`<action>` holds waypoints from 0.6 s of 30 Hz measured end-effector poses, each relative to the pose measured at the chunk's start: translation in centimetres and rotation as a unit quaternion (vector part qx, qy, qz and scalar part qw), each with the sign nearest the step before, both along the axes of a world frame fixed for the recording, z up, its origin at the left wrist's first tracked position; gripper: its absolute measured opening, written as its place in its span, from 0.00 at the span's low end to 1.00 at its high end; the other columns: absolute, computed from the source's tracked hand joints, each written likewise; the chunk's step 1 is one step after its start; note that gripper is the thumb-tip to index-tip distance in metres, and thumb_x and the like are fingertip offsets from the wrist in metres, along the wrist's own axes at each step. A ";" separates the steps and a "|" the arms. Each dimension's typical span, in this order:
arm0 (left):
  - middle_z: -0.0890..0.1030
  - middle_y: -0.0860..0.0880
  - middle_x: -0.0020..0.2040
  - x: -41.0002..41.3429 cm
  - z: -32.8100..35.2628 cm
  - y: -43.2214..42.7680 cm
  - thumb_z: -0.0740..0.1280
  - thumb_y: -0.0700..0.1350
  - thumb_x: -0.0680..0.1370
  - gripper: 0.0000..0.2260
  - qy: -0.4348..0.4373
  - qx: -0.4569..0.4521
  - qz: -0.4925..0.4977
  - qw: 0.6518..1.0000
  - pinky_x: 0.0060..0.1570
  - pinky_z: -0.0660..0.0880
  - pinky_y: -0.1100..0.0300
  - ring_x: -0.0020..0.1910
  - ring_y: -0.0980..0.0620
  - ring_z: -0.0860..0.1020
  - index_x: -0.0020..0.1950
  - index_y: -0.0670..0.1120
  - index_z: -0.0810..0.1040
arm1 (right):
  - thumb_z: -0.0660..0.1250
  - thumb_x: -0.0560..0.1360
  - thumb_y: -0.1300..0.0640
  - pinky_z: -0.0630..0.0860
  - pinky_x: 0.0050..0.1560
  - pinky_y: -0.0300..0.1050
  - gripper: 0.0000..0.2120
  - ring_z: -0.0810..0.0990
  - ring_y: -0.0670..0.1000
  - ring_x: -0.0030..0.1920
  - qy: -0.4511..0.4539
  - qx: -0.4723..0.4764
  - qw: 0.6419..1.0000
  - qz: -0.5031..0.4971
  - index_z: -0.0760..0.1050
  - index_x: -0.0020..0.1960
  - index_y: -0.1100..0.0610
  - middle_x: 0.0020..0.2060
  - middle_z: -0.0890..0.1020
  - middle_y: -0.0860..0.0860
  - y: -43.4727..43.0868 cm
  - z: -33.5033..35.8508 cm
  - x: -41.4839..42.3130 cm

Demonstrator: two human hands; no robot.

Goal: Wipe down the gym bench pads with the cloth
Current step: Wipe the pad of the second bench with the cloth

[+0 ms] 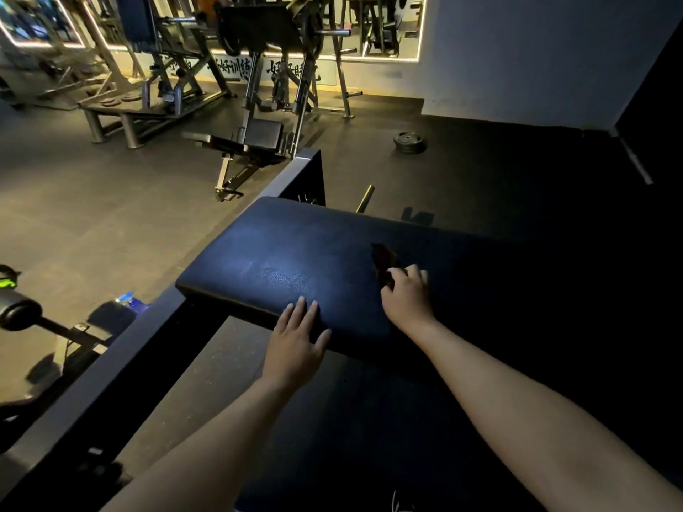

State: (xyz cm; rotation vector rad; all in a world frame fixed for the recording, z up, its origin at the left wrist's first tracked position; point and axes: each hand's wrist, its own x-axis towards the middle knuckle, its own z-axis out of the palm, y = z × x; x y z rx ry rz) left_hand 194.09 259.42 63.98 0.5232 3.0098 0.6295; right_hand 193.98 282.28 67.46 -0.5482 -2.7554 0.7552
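The left hand lay flat, fingers straight, over the near edge of the bench pad. The right hand gripped the dark cloth at mid-pad; bare pad surface stretched leftward to its rounded end.

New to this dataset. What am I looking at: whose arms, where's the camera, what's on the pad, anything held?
There is no robot here. These are a person's bare arms, filmed by one wide-angle camera worn on their head, looking forward and down. It is the only view. The big dark cushion is a gym bench pad. The left hand rests flat on its near edge, fingers straight, holding nothing. The right hand grips a dark cloth against the pad's top. The pad's right side is too dark to read. Behind are other gym machines and a weight plate on the floor.
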 end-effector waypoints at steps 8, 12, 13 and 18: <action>0.52 0.45 0.82 -0.7 0.4 -1.1 0.64 0.44 0.82 0.30 -0.026 0.003 -0.053 0.998 0.79 0.47 0.54 0.82 0.45 0.47 0.82 0.49 0.55 | 0.66 0.75 0.60 0.71 0.61 0.54 0.23 0.67 0.59 0.60 0.035 0.045 0.985 0.163 0.71 0.70 0.57 0.59 0.71 0.58 -9.8 -0.8 5.3; 0.47 0.45 0.83 -0.2 0.4 -0.6 0.64 0.43 0.82 0.33 -0.040 -0.020 -0.047 0.998 0.78 0.50 0.50 0.81 0.45 0.44 0.83 0.53 0.51 | 0.63 0.78 0.57 0.72 0.55 0.51 0.26 0.66 0.56 0.60 -0.008 0.098 0.982 0.163 0.64 0.74 0.51 0.62 0.66 0.53 -9.1 -0.5 6.9; 0.46 0.45 0.83 -0.1 0.4 -0.5 0.63 0.44 0.82 0.33 -0.044 -0.026 -0.049 0.998 0.78 0.52 0.50 0.81 0.44 0.43 0.83 0.54 0.51 | 0.63 0.77 0.56 0.72 0.56 0.51 0.25 0.67 0.56 0.59 -0.011 0.107 0.983 0.150 0.65 0.73 0.51 0.61 0.67 0.53 -8.3 -0.5 7.6; 0.45 0.45 0.83 0.0 0.5 -1.0 0.64 0.44 0.81 0.34 -0.055 -0.043 -0.063 0.996 0.77 0.54 0.51 0.81 0.44 0.43 0.83 0.55 0.50 | 0.67 0.74 0.51 0.70 0.58 0.51 0.21 0.74 0.57 0.56 0.017 0.091 0.996 0.007 0.72 0.67 0.53 0.56 0.74 0.54 -4.2 -1.7 11.8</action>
